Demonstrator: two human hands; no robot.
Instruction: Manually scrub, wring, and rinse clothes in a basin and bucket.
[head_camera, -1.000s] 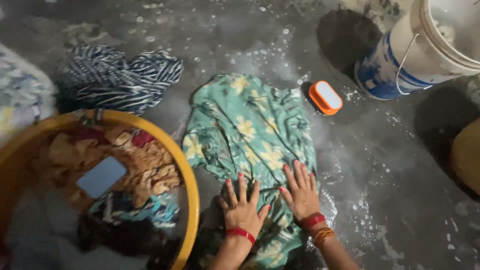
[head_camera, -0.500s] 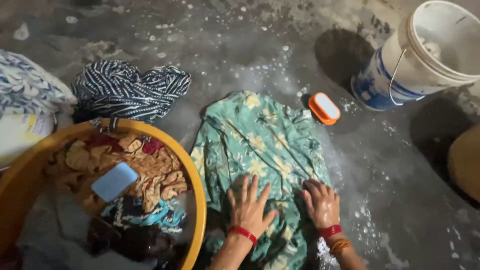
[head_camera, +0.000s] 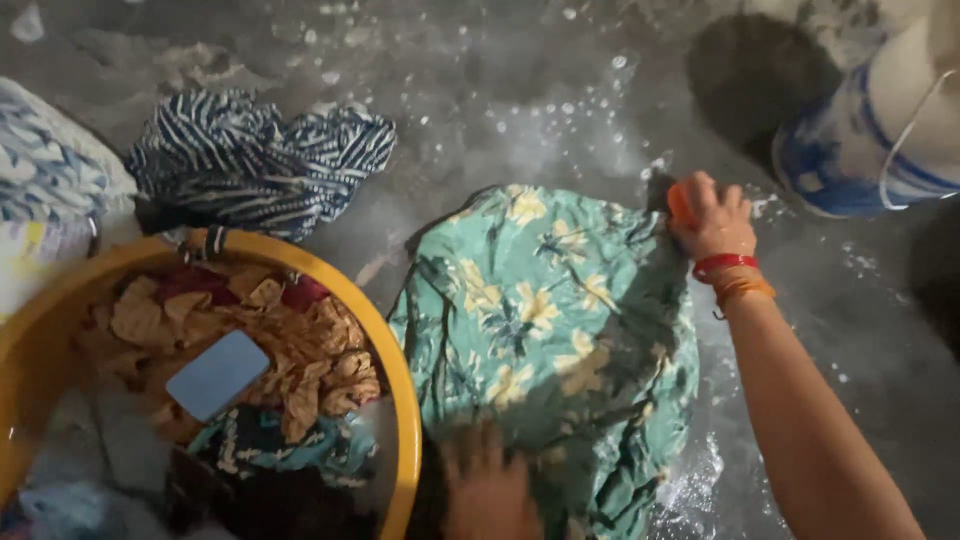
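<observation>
A wet green cloth with yellow flowers (head_camera: 545, 330) lies spread on the grey floor. My left hand (head_camera: 488, 488) presses flat on its near edge, blurred at the bottom of the view. My right hand (head_camera: 712, 215) has reached to the cloth's far right corner and closes over a small orange brush (head_camera: 679, 200), mostly hidden under the fingers. Red and orange bangles circle the right wrist.
A yellow tub (head_camera: 398, 370) at the left holds soaked clothes and a blue soap bar (head_camera: 218, 374). A striped dark cloth (head_camera: 250, 160) lies behind it, a patterned cloth (head_camera: 50, 170) at far left. A white and blue bucket (head_camera: 880, 130) stands at the upper right. Soap foam dots the floor.
My right hand left the cloth's near part and reached forward to the orange brush, closing over it. The left hand stayed on the cloth. The camera moved closer.
</observation>
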